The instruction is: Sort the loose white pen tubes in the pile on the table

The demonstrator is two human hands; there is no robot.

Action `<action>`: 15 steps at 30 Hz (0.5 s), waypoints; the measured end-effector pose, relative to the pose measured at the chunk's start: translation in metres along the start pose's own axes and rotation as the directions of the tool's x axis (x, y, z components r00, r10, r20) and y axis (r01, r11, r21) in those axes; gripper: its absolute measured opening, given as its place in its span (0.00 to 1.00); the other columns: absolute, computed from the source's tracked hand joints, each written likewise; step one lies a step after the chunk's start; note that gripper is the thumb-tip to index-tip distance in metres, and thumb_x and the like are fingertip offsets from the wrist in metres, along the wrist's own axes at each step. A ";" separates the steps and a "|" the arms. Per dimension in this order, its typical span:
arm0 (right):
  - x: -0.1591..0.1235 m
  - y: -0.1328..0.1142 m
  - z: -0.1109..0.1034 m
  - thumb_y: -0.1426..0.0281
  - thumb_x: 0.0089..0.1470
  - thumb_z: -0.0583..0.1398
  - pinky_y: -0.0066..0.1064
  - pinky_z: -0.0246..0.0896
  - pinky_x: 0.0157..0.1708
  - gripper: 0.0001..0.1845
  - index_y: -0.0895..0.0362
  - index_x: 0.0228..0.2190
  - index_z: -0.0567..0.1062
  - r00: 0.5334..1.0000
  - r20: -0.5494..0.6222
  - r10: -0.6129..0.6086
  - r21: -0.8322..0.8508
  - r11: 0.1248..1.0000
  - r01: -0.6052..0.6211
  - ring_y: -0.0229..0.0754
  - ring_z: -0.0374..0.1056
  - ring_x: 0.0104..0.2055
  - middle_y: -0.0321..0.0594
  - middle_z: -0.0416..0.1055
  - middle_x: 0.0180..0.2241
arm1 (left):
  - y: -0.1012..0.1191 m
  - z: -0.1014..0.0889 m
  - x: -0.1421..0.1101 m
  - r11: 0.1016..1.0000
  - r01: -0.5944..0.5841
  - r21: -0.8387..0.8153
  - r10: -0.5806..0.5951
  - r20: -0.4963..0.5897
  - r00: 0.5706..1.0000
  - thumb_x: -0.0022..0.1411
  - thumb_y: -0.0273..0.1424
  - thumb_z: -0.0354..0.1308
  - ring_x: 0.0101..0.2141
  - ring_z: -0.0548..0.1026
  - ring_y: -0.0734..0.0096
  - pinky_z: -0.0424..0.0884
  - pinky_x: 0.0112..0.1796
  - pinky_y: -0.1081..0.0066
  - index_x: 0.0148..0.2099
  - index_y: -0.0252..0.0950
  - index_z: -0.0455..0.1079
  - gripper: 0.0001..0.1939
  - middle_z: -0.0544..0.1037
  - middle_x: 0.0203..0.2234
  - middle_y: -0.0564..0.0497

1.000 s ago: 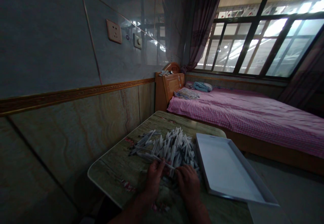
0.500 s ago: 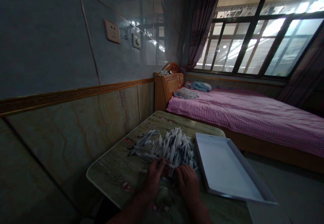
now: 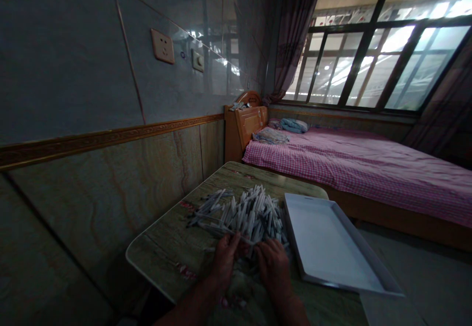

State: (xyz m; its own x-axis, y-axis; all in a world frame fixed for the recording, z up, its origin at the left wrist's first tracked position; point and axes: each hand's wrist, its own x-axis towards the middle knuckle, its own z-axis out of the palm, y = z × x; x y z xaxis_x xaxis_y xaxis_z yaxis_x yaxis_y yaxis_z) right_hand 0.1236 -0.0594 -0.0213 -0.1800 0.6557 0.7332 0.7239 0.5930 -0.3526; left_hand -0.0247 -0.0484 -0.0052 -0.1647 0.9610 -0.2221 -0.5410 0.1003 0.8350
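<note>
A heap of slim white pens [image 3: 254, 207], some with dark ends, lies on the table [image 3: 165, 240]. At the near edge of the heap, my left hand [image 3: 224, 258] is closed, pinching one white pen [image 3: 247, 240] between thumb and fingers. My right hand [image 3: 273, 266] is closed at the pen's other end, its fingertips drawn together. The pen spans the gap between both hands, roughly level. Its right end is hidden by my fingers, and the dim light blurs fine detail.
A shallow white tray [image 3: 334, 247] stands right of the heap, overhanging the table's right side. Behind the table is a bed [image 3: 350, 159] with a pink checked sheet and a wooden headboard [image 3: 245, 124]. A tiled wall [image 3: 162, 163] runs along the left.
Both hands stay at the near edge of the heap with the pen between them. Only the fingers have shifted slightly; the heap and tray look unchanged.
</note>
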 end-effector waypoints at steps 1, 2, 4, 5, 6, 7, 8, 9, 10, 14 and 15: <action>0.000 0.001 0.000 0.70 0.66 0.52 0.32 0.58 0.36 0.14 0.54 0.33 0.76 1.000 -0.006 -0.006 0.000 1.000 0.006 0.42 0.65 0.34 0.39 0.70 0.29 | -0.001 -0.001 0.001 1.000 -0.005 0.004 0.005 0.000 1.000 0.33 0.50 0.75 0.22 0.77 0.69 0.73 0.26 0.71 0.27 0.35 0.71 0.28 0.77 0.19 0.54; 0.000 0.002 0.000 0.70 0.65 0.53 0.32 0.59 0.36 0.13 0.53 0.35 0.77 1.000 -0.012 -0.010 0.001 1.000 0.010 0.42 0.65 0.34 0.39 0.70 0.29 | -0.002 -0.001 0.001 1.000 -0.010 0.009 0.010 -0.001 1.000 0.34 0.50 0.74 0.22 0.77 0.69 0.73 0.26 0.71 0.27 0.35 0.71 0.27 0.78 0.19 0.54; -0.001 0.003 0.000 0.69 0.65 0.54 0.32 0.60 0.36 0.11 0.53 0.38 0.77 1.000 -0.011 -0.005 0.011 1.000 0.005 0.43 0.66 0.35 0.39 0.72 0.30 | -0.003 -0.003 0.002 1.000 -0.023 0.017 0.023 -0.002 1.000 0.36 0.50 0.74 0.22 0.77 0.69 0.73 0.26 0.71 0.28 0.34 0.71 0.27 0.78 0.20 0.53; -0.001 0.004 0.000 0.69 0.65 0.54 0.32 0.61 0.36 0.11 0.53 0.39 0.77 1.000 -0.006 0.004 0.019 1.000 -0.004 0.43 0.67 0.35 0.39 0.72 0.31 | -0.004 -0.003 0.003 0.999 -0.029 0.021 0.029 -0.003 1.000 0.36 0.51 0.73 0.22 0.77 0.69 0.73 0.26 0.70 0.28 0.34 0.71 0.27 0.78 0.20 0.53; -0.001 0.004 -0.001 0.69 0.65 0.55 0.31 0.61 0.36 0.11 0.53 0.40 0.77 1.000 0.004 0.018 0.027 0.999 -0.018 0.43 0.67 0.35 0.39 0.73 0.31 | -0.004 -0.003 0.003 0.999 -0.035 0.025 0.035 -0.002 0.999 0.36 0.51 0.73 0.22 0.76 0.69 0.73 0.26 0.70 0.27 0.35 0.71 0.26 0.78 0.19 0.53; -0.001 0.005 -0.001 0.69 0.65 0.55 0.31 0.61 0.36 0.11 0.52 0.40 0.78 0.999 0.014 0.036 0.037 0.999 -0.037 0.43 0.68 0.35 0.39 0.73 0.32 | -0.004 -0.004 0.003 0.999 -0.039 0.028 0.039 0.001 0.999 0.37 0.51 0.73 0.21 0.76 0.69 0.73 0.26 0.70 0.27 0.35 0.71 0.26 0.77 0.19 0.53; -0.001 0.005 -0.001 0.68 0.65 0.55 0.31 0.62 0.37 0.11 0.52 0.40 0.78 0.998 0.023 0.057 0.044 0.997 -0.058 0.43 0.68 0.36 0.39 0.73 0.32 | -0.004 -0.004 0.003 0.999 -0.043 0.027 0.043 0.006 0.999 0.37 0.50 0.73 0.21 0.76 0.69 0.73 0.26 0.70 0.28 0.35 0.71 0.26 0.77 0.20 0.53; 0.000 0.004 -0.001 0.68 0.65 0.55 0.31 0.62 0.38 0.11 0.52 0.40 0.78 0.996 0.033 0.082 0.048 0.995 -0.083 0.43 0.68 0.37 0.39 0.74 0.33 | -0.004 -0.004 0.003 0.999 -0.046 0.022 0.046 0.011 0.999 0.38 0.50 0.73 0.22 0.76 0.69 0.73 0.27 0.70 0.28 0.34 0.71 0.26 0.78 0.20 0.53; 0.000 0.004 -0.001 0.68 0.65 0.54 0.31 0.62 0.39 0.11 0.52 0.40 0.78 0.993 0.045 0.106 0.048 0.993 -0.108 0.43 0.69 0.37 0.39 0.74 0.33 | -0.004 -0.004 0.003 0.999 -0.049 0.015 0.049 0.013 0.999 0.38 0.49 0.74 0.22 0.77 0.69 0.73 0.27 0.70 0.29 0.34 0.72 0.25 0.78 0.21 0.53; -0.001 0.002 0.001 0.67 0.66 0.52 0.31 0.59 0.39 0.15 0.52 0.32 0.77 0.981 0.079 0.177 0.021 0.984 -0.179 0.42 0.68 0.36 0.38 0.73 0.30 | -0.001 -0.003 0.001 0.999 -0.038 -0.011 0.039 0.008 0.999 0.36 0.47 0.75 0.25 0.79 0.67 0.75 0.29 0.69 0.31 0.34 0.73 0.26 0.81 0.24 0.51; -0.001 0.001 0.002 0.67 0.66 0.52 0.31 0.59 0.38 0.16 0.52 0.29 0.76 0.980 0.074 0.184 0.018 0.982 -0.186 0.42 0.68 0.35 0.37 0.72 0.29 | -0.001 -0.002 0.000 0.999 -0.033 -0.014 0.033 0.008 0.999 0.35 0.47 0.75 0.25 0.79 0.67 0.75 0.30 0.69 0.32 0.34 0.73 0.27 0.81 0.25 0.50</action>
State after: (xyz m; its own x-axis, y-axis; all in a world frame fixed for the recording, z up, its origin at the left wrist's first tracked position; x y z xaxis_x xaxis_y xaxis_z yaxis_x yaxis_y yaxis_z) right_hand 0.1236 -0.0586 -0.0239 -0.0927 0.7865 0.6106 0.7324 0.4693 -0.4933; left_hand -0.0263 -0.0494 -0.0070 -0.1760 0.9658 -0.1903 -0.5465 0.0650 0.8350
